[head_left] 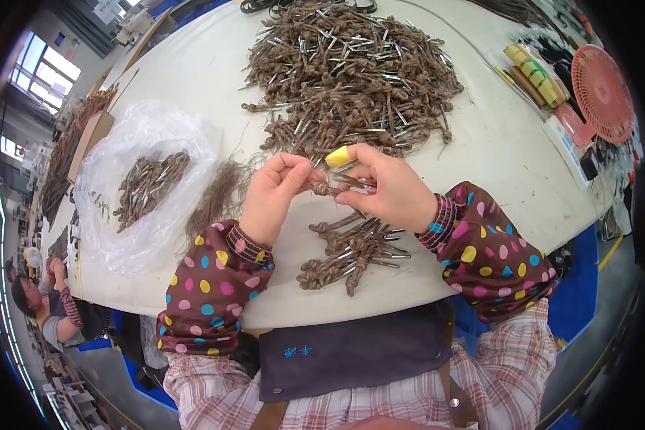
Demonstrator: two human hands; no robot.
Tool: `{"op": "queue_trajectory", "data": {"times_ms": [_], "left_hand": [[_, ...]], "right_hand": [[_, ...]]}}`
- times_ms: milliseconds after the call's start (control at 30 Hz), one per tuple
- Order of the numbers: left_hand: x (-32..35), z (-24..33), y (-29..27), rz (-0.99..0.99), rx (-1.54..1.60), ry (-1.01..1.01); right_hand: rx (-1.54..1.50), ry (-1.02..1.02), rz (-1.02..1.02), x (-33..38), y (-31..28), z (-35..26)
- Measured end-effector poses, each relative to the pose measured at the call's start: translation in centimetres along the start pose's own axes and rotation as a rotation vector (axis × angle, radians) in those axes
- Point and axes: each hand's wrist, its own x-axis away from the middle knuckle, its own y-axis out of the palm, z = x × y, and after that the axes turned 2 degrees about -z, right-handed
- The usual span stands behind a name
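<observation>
Both hands meet above the white table [480,150], pinching one brown hair bundle [327,188] between them. Left hand [274,195] curled, fingertips closed on the bundle's left end; right hand [388,188] grips the right end, where thin metal clips stick out, yellow finger cot [338,155] on its index finger. Small pile of finished bundles [351,251] lies at 6 o'clock, just below the hands. Large heap [351,75] at 12 o'clock. Clear plastic bag [143,179] with more bundles at 9 o'clock, well apart.
</observation>
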Motion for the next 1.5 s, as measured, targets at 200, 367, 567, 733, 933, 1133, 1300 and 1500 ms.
{"op": "queue_trajectory", "data": {"times_ms": [200, 367, 567, 733, 933, 1133, 1300, 1500], "left_hand": [[-0.4, 0.7, -4.7, 0.345, -1.281, 0.408], [1.6, 3.5, -1.2, 0.166, -1.002, 0.532], [2.1, 2.7, 0.3, 0.173, -1.348, 0.763], [1.5, 1.8, 0.1, 0.276, -1.4, 0.878], [1.6, 1.7, 0.0, 0.181, -1.088, 0.739], [2.3, 1.7, 0.2, 0.074, -0.389, 0.318], [2.5, 2.7, 0.2, 0.145, -0.68, 0.477], [2.7, 2.4, 0.0, 0.166, -0.809, 0.506]], "right_hand": [[-0.341, -0.014, -0.073, -0.3, -0.7, 0.4], [-0.353, 0.031, -0.074, -0.3, -0.8, 0.9], [-0.22, 0.013, 0.006, 0.0, -0.3, 0.2], [-0.281, 0.034, -0.025, -0.2, -0.4, -0.1], [-0.639, 0.104, -0.111, -0.3, 0.0, -0.2], [-0.58, 0.043, -0.045, -0.3, 0.8, 0.3], [0.118, -0.093, 0.216, 0.3, -0.2, -1.3], [0.67, -0.379, 0.269, 0.0, 0.8, -3.4]]}}
